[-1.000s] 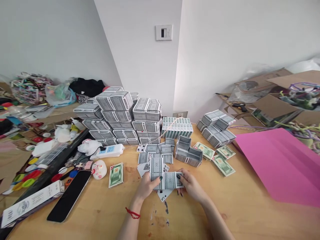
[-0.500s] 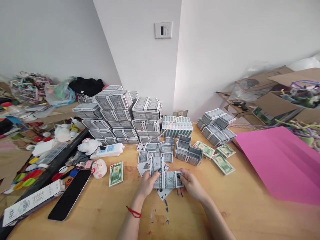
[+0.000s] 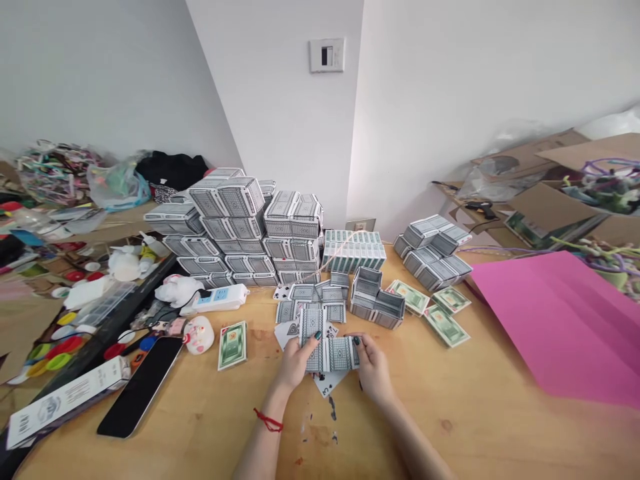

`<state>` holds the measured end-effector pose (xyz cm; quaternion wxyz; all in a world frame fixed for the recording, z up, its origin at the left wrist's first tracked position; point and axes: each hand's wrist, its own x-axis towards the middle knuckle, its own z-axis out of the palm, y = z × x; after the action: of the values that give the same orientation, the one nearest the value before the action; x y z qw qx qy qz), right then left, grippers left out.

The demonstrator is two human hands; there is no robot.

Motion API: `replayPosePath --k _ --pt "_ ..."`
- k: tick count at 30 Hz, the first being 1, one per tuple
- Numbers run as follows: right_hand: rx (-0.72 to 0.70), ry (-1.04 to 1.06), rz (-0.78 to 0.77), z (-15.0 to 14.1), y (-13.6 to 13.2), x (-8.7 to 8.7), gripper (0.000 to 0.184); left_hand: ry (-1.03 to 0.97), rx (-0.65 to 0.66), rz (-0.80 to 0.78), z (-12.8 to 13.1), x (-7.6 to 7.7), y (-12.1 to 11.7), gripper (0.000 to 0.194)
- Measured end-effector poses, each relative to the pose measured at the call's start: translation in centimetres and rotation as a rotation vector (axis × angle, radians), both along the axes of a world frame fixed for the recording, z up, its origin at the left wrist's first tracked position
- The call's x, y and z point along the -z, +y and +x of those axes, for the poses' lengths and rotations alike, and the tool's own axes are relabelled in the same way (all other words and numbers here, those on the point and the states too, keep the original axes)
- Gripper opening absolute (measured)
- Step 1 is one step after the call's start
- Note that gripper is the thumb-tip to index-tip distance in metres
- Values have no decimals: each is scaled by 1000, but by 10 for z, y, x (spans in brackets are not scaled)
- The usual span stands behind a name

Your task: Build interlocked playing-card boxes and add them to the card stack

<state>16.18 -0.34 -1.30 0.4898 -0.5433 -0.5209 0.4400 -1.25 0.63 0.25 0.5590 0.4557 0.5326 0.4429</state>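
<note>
At the table's (image 3: 210, 413) near edge, both forearms reach in, the left one wearing a red string bracelet (image 3: 269, 421). The left hand (image 3: 296, 363) grips the left part of an L-shaped card piece (image 3: 314, 343), its thumb pressed on top. The right hand (image 3: 373, 365) pinches the piece's right end between thumb and fingers. The piece, patterned like card backs, is held over the table, inward from the middle of the near edge, above some face-up cards (image 3: 329, 383).

Toward the table's near left corner lie a black phone (image 3: 140, 387) and a long white box (image 3: 67, 401). Farther in, a green card pack (image 3: 233, 345) lies to the left of the hands, with a round white figure (image 3: 199, 335) beside the phone's far end.

Beyond the held piece are loose folded cards (image 3: 313, 293), an open L-shaped card form (image 3: 376, 299) and, to its right, three green packs (image 3: 447, 325). A pink sheet (image 3: 560, 320) covers part of the table's right side. Along the far edge stand a tall stack of card blocks (image 3: 235, 230), a row of packs (image 3: 354, 251) and a smaller stack (image 3: 433, 252) at the right.
</note>
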Motion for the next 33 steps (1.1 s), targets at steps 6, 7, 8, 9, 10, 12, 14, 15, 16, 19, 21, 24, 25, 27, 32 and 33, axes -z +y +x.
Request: replayPosePath --k 6,7,8,9,10,12,14,15,16,19,21,24,25,27,32,33 --pt "133 -110 -7 -8 -7 0 42 -16 4 -89 1 1 -1 36" --pt "137 -122 -12 -8 -7 -1 42 -17 14 -112 1 1 -1 37" --pt "133 -129 -15 -8 -7 -1 42 -19 20 -122 1 1 -1 37" --pt "123 -128 -17 -8 -7 -2 43 -19 21 -120 2 0 -2 36" --pt "105 -120 -21 -7 -6 -2 43 -16 19 -109 2 -1 -2 36" --pt "69 -88 -25 -7 -5 -2 43 0 11 -81 3 -3 -3 36" --pt "37 -59 -30 -6 -4 -2 44 14 17 -80 4 -7 -3 37" --pt "26 -49 -33 -6 -3 -1 44 17 24 -91 5 -10 -4 38" --pt "18 -41 -34 -6 -3 -1 44 18 29 -100 5 -13 -4 38" --pt "-7 -25 -33 -4 -3 -1 43 34 41 -78 7 -21 -5 35" --pt "-26 -14 -25 -3 -3 -1 43 33 76 -41 7 -24 -4 35" --pt "-48 31 -29 -2 -3 0 44 21 101 -11 7 -24 -3 37" --pt "-55 52 -33 -2 -3 0 44 21 94 -3 7 -23 -3 37" --pt "-65 88 -39 -3 -4 0 44 19 91 7 7 -21 -3 37" --pt "-77 85 -31 -2 -1 -4 43 40 92 15 7 -18 -4 35" --pt "-51 54 -25 0 -1 -4 43 53 77 25 8 -17 -5 33"
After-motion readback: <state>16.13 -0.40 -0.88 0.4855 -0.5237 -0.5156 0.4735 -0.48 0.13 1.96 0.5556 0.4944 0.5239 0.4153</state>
